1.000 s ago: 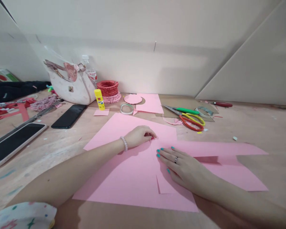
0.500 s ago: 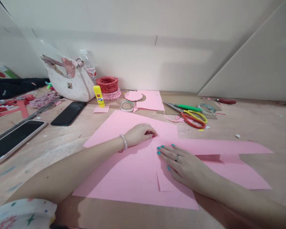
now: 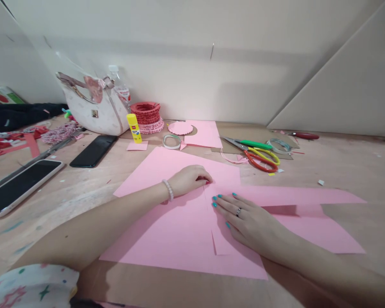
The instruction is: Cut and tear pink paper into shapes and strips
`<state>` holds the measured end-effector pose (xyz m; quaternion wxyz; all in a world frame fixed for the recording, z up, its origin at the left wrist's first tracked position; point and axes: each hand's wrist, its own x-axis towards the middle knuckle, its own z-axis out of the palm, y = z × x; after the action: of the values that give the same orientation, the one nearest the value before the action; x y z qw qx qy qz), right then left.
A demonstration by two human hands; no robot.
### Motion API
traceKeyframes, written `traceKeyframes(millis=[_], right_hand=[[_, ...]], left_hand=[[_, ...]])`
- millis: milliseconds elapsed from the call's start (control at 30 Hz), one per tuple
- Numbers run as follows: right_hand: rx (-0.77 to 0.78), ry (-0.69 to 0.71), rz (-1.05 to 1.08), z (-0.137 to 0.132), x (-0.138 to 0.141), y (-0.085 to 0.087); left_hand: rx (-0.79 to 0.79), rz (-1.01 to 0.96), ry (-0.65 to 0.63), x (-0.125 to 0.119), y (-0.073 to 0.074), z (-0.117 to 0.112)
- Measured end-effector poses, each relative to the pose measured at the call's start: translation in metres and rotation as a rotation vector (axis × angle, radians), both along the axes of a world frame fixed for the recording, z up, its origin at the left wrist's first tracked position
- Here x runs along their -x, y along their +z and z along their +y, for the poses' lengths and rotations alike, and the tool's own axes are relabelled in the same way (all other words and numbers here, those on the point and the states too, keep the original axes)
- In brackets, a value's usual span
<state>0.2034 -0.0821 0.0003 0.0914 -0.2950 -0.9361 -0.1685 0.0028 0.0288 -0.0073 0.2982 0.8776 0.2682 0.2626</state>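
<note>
My left hand rests curled on a large pink paper sheet, a beaded bracelet at its wrist. A tiny red spot shows at its fingertips, but I cannot tell what it is. My right hand lies flat with fingers apart, holding nothing, on overlapping pink paper near a cut slit. A long pink paper piece stretches from under it toward the right.
Beyond the paper stand a yellow glue stick, a tape roll and red-handled scissors on cardboard. A handbag and a red paper coil sit by the wall. Two phones lie to the left.
The view has tilted slightly, so the table items sit a little higher in the picture. Both hands stay in the same places on the paper.
</note>
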Motion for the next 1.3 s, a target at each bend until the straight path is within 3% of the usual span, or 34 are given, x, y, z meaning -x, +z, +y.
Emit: traceKeyframes(millis=[367,633,933,1300], right_hand=[[0.019,-0.022,-0.026,0.000,-0.001,-0.002],[0.018,-0.014,-0.014,0.000,-0.001,-0.003],[0.024,-0.015,-0.010,0.000,-0.001,-0.002],[-0.003,-0.003,-0.009,0.000,0.000,-0.002]], left_hand=[[-0.082,0.037,-0.015,0.001,-0.002,0.001],[-0.230,0.267,0.016,-0.003,0.000,-0.002],[-0.048,0.214,0.002,0.000,0.008,-0.002],[-0.037,0.185,-0.015,0.001,0.006,-0.002]])
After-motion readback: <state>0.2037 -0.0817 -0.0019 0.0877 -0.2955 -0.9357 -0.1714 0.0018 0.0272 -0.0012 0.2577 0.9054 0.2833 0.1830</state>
